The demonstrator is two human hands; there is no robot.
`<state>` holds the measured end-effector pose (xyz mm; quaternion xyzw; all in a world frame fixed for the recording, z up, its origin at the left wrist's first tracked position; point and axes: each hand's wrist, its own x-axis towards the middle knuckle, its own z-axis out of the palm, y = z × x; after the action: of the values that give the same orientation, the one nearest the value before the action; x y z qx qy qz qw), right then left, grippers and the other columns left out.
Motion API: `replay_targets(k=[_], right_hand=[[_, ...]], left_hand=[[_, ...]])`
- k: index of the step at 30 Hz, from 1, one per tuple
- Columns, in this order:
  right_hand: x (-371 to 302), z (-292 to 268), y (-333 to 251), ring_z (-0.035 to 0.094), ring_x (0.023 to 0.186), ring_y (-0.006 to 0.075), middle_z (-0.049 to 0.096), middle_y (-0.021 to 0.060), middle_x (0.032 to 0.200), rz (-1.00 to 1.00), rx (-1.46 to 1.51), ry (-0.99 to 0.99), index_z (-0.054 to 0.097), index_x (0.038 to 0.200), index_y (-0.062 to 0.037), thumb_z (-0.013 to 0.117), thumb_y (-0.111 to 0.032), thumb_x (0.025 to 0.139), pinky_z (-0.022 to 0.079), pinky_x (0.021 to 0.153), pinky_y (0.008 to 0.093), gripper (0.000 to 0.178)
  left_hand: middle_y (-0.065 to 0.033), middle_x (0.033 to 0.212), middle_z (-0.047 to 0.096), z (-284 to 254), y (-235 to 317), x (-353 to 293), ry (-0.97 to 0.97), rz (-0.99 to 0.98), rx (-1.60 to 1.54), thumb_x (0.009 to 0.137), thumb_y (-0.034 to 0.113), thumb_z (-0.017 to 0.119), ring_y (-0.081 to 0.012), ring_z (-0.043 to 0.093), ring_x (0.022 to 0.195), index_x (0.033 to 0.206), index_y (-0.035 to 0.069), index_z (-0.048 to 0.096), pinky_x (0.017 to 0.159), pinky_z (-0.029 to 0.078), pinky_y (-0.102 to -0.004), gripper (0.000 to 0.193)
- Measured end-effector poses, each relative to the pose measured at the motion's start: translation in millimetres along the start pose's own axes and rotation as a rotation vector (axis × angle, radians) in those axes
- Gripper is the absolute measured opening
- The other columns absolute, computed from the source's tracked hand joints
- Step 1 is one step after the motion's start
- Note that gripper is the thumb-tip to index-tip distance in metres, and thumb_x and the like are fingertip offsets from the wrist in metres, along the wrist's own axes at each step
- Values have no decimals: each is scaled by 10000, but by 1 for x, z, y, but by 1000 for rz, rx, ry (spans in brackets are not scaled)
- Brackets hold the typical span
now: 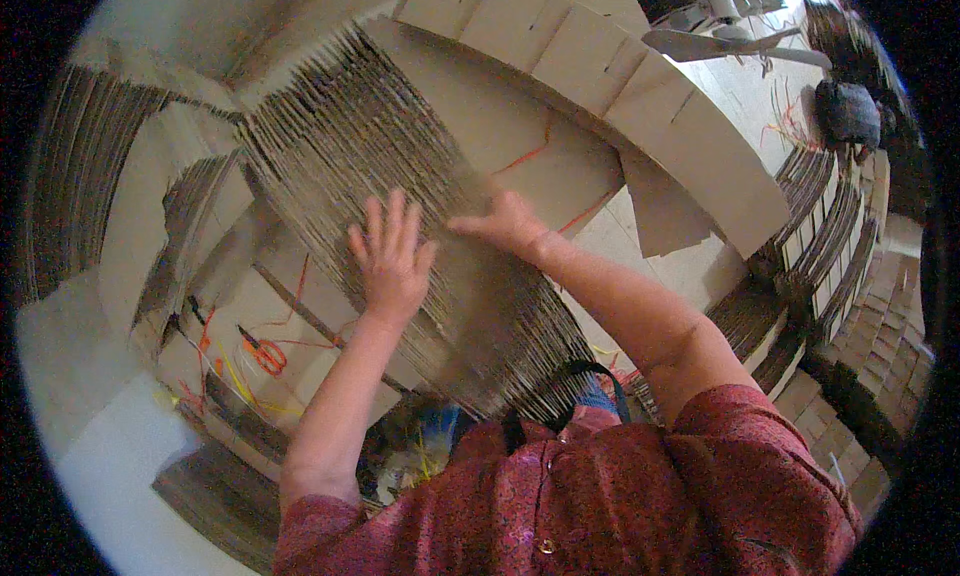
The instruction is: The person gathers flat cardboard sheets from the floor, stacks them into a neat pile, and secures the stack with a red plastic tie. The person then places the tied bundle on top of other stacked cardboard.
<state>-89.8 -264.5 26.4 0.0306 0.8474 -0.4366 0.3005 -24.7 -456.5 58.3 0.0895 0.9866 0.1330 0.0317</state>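
Observation:
A long row of thin brown cardboard sheets (345, 106), packed tightly edge-up, runs from my body towards the far left. My left hand (393, 266) lies palm down on the sheets' top edges, its fingers stretched and spread. At the right side of the row, my right hand (508, 224) rests with a finger or thumb pointing left across the edges. Its other fingers are partly hidden, and I see nothing held in it. The near end of the row reaches my body, beside a black strap (610, 386).
Orange-handled scissors (265, 354) lie at the left among orange and yellow strings. A long creased cardboard panel (600, 71) arches across the far right. More cardboard stacks (80, 166) stand at the left and right. A fan (725, 38) is at the upper right.

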Motion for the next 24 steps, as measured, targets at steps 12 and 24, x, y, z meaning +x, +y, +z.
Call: replay_targets(k=[12,24], right_hand=[[28,-47,81,595,774,243,636,128,903,307,543,-140,617,950,-13,605,-266,795,475,688,390,297],[146,-16,141,619,633,173,648,108,724,-10,-270,438,631,848,30,613,-184,778,492,547,324,226]], left_hand=[[-33,994,596,23,44,102,2,281,27,855,296,493,-295,374,1225,856,116,634,1023,178,-577,228],[-106,1208,494,37,51,112,81,266,-151,741,221,618,-302,380,1219,1199,84,444,1050,189,-525,509]])
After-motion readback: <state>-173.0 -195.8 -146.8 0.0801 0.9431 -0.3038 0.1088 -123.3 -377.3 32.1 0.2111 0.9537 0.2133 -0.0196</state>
